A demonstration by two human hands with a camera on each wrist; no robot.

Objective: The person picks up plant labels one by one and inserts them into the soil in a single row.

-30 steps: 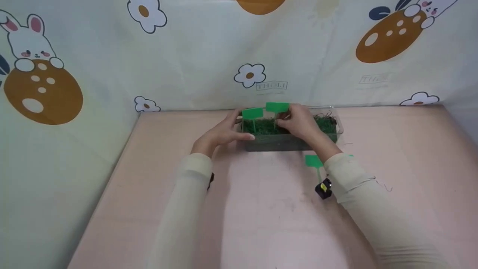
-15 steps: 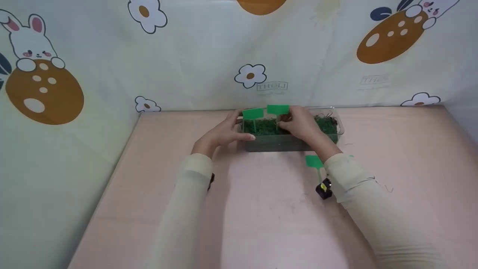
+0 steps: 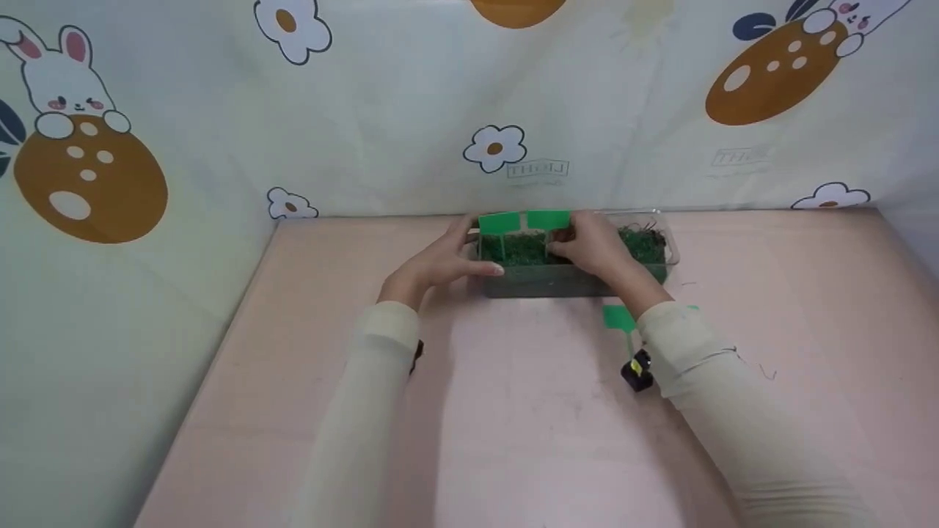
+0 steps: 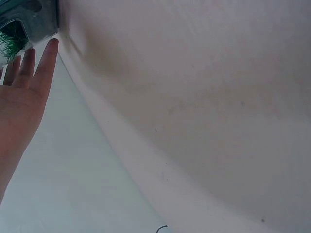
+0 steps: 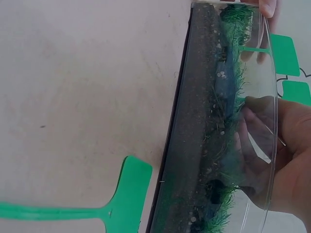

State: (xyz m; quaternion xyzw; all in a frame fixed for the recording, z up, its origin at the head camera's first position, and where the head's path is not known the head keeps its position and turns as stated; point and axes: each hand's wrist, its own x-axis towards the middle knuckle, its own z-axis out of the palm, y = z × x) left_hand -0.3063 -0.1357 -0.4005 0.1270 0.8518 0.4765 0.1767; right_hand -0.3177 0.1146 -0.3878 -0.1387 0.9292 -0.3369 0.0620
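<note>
In the head view a clear plastic planter box [image 3: 539, 284] with dark soil and green moss-like growth stands against the back wall. My left hand [image 3: 439, 260] rests at its left end, thumb along the front and the other fingers toward the back. The left wrist view shows those fingers [image 4: 44, 65] straight beside the box. My right hand [image 3: 593, 242] reaches in over the front rim and pinches the stem of a green plant label [image 3: 549, 220], held upright in the growth. A second green plant label [image 3: 499, 223] stands to its left.
Another green plant label [image 3: 620, 318] lies on the pink tabletop [image 3: 513, 411], in front of the box near my right sleeve. A black wrist device [image 3: 637, 370] sits under that sleeve. The patterned wall sheet [image 3: 396, 110] rises right behind the box.
The pinched plant label has sunk lower into the growth, down to about the height of the one beside it. My right hand has gone down slightly with it; the left hand stays put.
</note>
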